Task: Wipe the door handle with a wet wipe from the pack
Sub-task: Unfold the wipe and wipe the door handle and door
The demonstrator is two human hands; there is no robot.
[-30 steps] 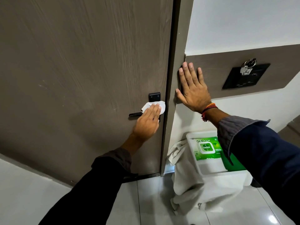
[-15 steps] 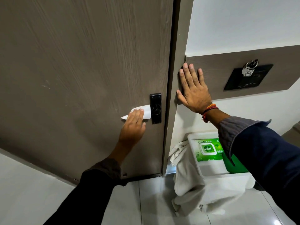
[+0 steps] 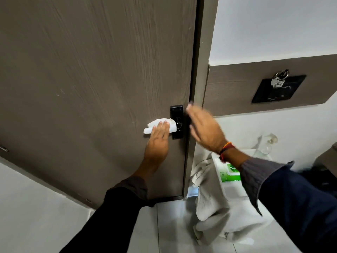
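Observation:
A white wet wipe [image 3: 158,126] is wrapped over the black lever of the door handle, which it hides. My left hand [image 3: 158,141] grips the wipe and lever from below. The handle's black backplate [image 3: 176,114] shows just to the right, on the brown door [image 3: 91,79]. My right hand [image 3: 204,127] hovers blurred in front of the door frame, fingers apart and holding nothing. The green wet wipe pack [image 3: 229,172] lies on a white bin lid lower right, partly behind my right sleeve.
A white towel [image 3: 209,207] hangs over the white bin [image 3: 235,190] on the tiled floor. A black wall panel [image 3: 278,91] with keys hanging from it sits on the brown strip at right. The door frame [image 3: 199,88] runs beside the handle.
My right hand has come off the wall and door frame and swung down and left toward the handle. My left hand slid the wipe slightly right along the lever.

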